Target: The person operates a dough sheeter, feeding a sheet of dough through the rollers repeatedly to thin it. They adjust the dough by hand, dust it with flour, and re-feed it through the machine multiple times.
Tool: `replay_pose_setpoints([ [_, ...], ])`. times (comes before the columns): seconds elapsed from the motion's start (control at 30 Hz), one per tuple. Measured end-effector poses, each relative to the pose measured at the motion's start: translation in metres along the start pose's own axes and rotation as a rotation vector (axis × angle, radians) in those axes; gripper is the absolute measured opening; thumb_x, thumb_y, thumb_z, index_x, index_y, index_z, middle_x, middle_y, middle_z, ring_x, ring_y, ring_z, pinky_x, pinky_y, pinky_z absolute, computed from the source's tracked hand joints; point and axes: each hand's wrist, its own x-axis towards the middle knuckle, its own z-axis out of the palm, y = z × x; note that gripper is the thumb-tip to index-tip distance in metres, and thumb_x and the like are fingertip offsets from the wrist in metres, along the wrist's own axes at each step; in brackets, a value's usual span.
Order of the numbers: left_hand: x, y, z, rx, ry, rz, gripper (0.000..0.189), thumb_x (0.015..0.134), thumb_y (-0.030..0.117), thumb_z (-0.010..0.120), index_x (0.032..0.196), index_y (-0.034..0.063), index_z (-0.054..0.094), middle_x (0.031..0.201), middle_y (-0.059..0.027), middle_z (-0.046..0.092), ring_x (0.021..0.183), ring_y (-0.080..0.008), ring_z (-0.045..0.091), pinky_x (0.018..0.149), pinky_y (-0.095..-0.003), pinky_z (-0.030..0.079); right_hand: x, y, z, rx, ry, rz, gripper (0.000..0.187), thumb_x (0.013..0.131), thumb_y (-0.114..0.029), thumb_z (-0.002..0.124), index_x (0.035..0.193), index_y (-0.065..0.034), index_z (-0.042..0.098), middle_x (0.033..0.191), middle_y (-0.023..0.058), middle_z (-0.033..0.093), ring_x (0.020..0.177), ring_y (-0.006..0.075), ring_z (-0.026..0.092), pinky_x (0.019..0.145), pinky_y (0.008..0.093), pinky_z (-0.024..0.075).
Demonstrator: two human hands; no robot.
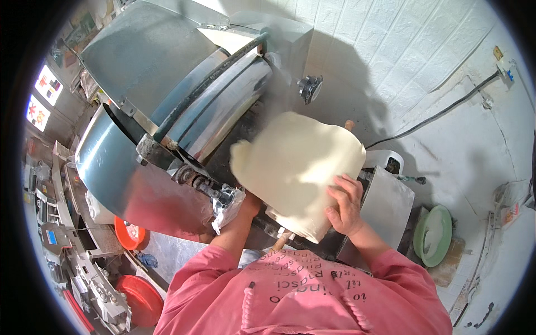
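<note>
A wide roll of pale dough sheet [293, 167] lies in front of me, wound on a wooden rod whose near end [283, 240] and far end [349, 124] stick out. My right hand [346, 204] rests on the roll's right side, fingers bent over the dough but not closed around it. Reaching in from the left, my left hand [250, 204] goes under the near left edge of the dough; its fingers are hidden. Just beyond, the polished metal roller [222, 104] of a dough sheeting machine faces the roll. The dough's far left edge looks blurred.
A plastic-wrapped adjusting knob [226, 205] sits beside my left forearm. Another black knob [310, 89] is at the far side. A dark bar [209, 86] crosses the roller. A green basin [433, 235] stands right; red basins [140, 299] stand left. A black cable [435, 111] runs along the wall.
</note>
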Motion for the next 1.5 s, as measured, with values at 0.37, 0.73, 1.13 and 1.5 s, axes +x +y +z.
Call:
replay_pose_setpoints([
  [0.37, -0.029, -0.001, 0.043, 1.235, 0.019, 0.344, 0.035, 0.086, 0.013, 0.063, 0.117, -0.0005, 0.053, 0.108, -0.012, 0.061, 0.097, -0.0178, 0.06, 0.085, -0.0311, 0.047, 0.037, -0.023, 0.012, -0.097, -0.32, -0.05, 0.051, 0.081, -0.041, 0.058, 0.123, -0.0133, 0.058, 0.137, 0.0089, 0.047, 0.132, 0.0277, 0.037, 0.109, 0.0544, 0.0183],
  [0.73, -0.037, -0.003, 0.015, 1.669, 0.029, 0.711, 0.047, 0.095, 0.029, 0.05, 0.132, 0.0004, 0.043, 0.131, -0.0244, 0.046, 0.124, -0.036, 0.044, 0.105, -0.0399, 0.034, 0.038, -0.019, 0.025, -0.131, -0.311, 0.028, 0.053, 0.083, -0.039, 0.06, 0.126, -0.0092, 0.055, 0.135, 0.0126, 0.048, 0.131, 0.0318, 0.038, 0.108, 0.0554, 0.0191],
  [1.13, -0.332, 0.057, -0.085, 1.531, 0.463, -0.23, 0.029, 0.09, 0.025, 0.063, 0.098, -0.0021, 0.068, 0.08, -0.01, 0.069, 0.077, -0.0098, 0.061, 0.067, -0.0304, 0.05, -0.107, -0.081, -0.102, 0.399, -0.598, 0.363, 0.014, 0.087, -0.019, 0.063, 0.094, -0.0074, 0.066, 0.084, 0.0134, 0.066, 0.074, 0.0314, 0.064, 0.066, 0.0379, 0.0513],
  [1.5, -0.164, 0.109, 0.04, 0.092, -0.523, -0.199, 0.067, 0.091, 0.05, 0.053, 0.135, 0.0006, 0.042, 0.137, -0.0203, 0.045, 0.126, -0.0384, 0.045, 0.107, -0.0542, 0.031, 0.144, 0.051, 0.032, 0.019, 0.35, -0.116, 0.064, 0.079, -0.02, 0.071, 0.135, -0.0132, 0.04, 0.134, 0.0179, 0.046, 0.124, 0.0365, 0.044, 0.101, 0.0469, 0.0343],
])
